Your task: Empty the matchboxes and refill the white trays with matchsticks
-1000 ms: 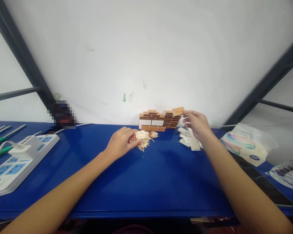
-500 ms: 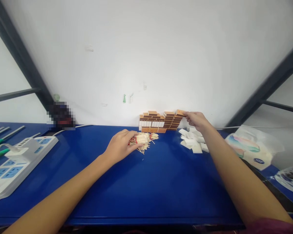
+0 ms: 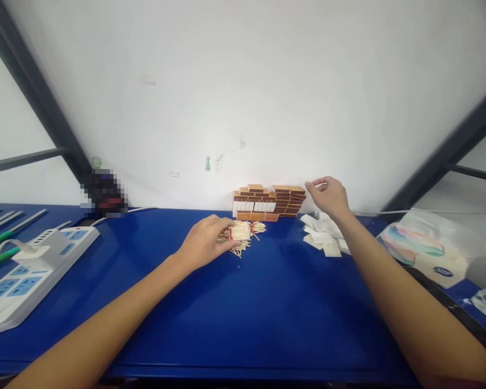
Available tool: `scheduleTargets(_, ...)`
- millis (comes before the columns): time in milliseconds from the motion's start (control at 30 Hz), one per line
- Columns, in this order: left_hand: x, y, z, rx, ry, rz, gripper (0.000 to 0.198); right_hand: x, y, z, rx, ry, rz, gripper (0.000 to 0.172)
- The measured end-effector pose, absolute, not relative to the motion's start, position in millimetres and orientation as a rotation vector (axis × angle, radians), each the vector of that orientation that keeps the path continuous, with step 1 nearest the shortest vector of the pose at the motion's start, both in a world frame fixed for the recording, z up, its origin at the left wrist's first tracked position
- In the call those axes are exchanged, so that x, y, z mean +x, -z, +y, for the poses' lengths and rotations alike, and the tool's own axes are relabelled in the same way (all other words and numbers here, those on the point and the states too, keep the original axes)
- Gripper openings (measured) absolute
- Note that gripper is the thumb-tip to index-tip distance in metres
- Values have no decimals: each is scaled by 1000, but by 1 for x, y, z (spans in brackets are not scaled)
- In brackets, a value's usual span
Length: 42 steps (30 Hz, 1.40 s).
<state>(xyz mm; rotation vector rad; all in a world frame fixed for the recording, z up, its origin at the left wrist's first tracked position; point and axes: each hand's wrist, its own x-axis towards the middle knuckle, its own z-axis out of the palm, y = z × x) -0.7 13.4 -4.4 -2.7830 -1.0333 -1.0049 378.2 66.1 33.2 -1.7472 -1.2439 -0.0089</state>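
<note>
My left hand [image 3: 206,241] is closed around a small white matchbox tray [image 3: 240,232] with matches in it. Under and around it lies a heap of loose matches [image 3: 258,227], partly hidden by my fingers. Against the wall, orange and brown matchboxes [image 3: 289,200] are stacked in rows, with white box ends [image 3: 254,206] facing out on the left part. Just right of the stack's top, my right hand [image 3: 330,197] hovers with bent fingers somewhat apart and nothing visible in them. Below it is a pile of white empty trays [image 3: 322,232].
A white power strip [image 3: 36,270] with a plug lies on the left of the blue table [image 3: 251,308], beside green-handled rods [image 3: 20,221]. At the right is a tissue pack [image 3: 429,248]. A white cable runs along the white wall [image 3: 283,92].
My right hand has let go of a matchbox, which now lies on top of the stack's right end, and has drawn slightly to the right. My left hand keeps its hold.
</note>
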Motion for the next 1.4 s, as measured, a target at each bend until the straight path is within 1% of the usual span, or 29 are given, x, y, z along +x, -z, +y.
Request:
scheduleTargets(67,4,1,20,-2807,987,-1041,38,363,-36,53,-1686,100,-1336,22)
scheduleTargets(100,8,-1,24,-2826,979,-1030,38,353,-36,45,-1643,68,-1392,24)
scheduleTargets(133,13,-4,28,-2848,978,-1014,37,342,-37,37,-1592,-29,-1481,29)
scheduleTargets(233,32,-15,46,-2925,995,-951,36,308,-33,19,-1450,-521,-1781,46)
scheduleTargets(267,39,-19,53,-2946,974,-945,36,300,-31,16,-1405,-646,-1813,49)
scheduleTargets(333,53,-24,67,-2996,941,-960,35,290,-23,16,-1326,-803,-1803,50)
scheduleTargets(467,71,-22,89,-3106,937,-967,33,292,-6,25,-1300,-912,-1680,46)
scheduleTargets(667,78,-6,96,-3095,973,-1010,34,296,7,33,-1407,-974,-1619,52)
scheduleTargets(733,79,-3,93,-3041,931,-1008,39,295,9,34,-1401,-940,-1639,52)
scheduleTargets(833,81,-4,85,-2943,791,-910,61,296,14,35,-1391,-842,-1709,51)
scheduleTargets(900,82,-4,78,-2886,680,-839,74,298,18,33,-1380,-762,-1760,47)
scheduleTargets(1067,87,3,62,-2740,561,-808,93,298,29,20,-1396,-595,-1866,33)
scheduleTargets(1133,90,8,58,-2690,561,-794,96,296,33,17,-1417,-494,-1934,29)
scheduleTargets(1233,93,12,55,-2664,572,-798,92,295,33,15,-1428,-236,-2050,24)
scheduleTargets(1400,95,12,52,-2646,576,-823,91,297,29,15,-1323,185,-2141,24)
